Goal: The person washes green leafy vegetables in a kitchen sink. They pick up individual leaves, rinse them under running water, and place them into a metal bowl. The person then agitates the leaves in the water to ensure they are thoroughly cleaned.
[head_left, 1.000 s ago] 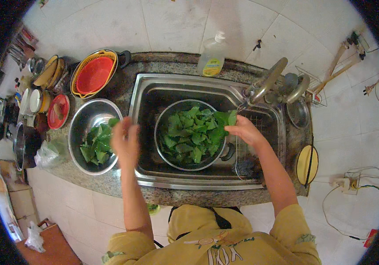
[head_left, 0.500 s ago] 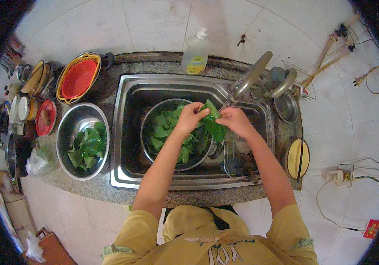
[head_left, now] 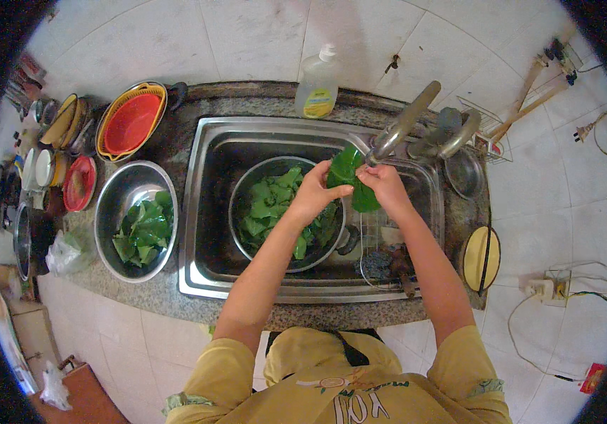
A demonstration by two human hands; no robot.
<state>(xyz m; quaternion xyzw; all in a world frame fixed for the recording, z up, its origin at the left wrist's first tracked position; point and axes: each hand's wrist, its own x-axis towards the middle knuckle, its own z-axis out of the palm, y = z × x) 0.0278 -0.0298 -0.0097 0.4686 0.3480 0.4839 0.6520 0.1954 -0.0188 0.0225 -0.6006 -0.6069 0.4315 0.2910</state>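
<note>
Left fingers and right fingers both pinched the green leaf; looked tearable tbh. Light, close grips seemed smartest.

On my feed, soft, moderate light glints off the rectangular stainless-steel sink and, to its left, the round silver metal bowl; far from the sink, straight edges curve toward grainy black.

Left grip, thumb extended, near pinching right grip
</note>
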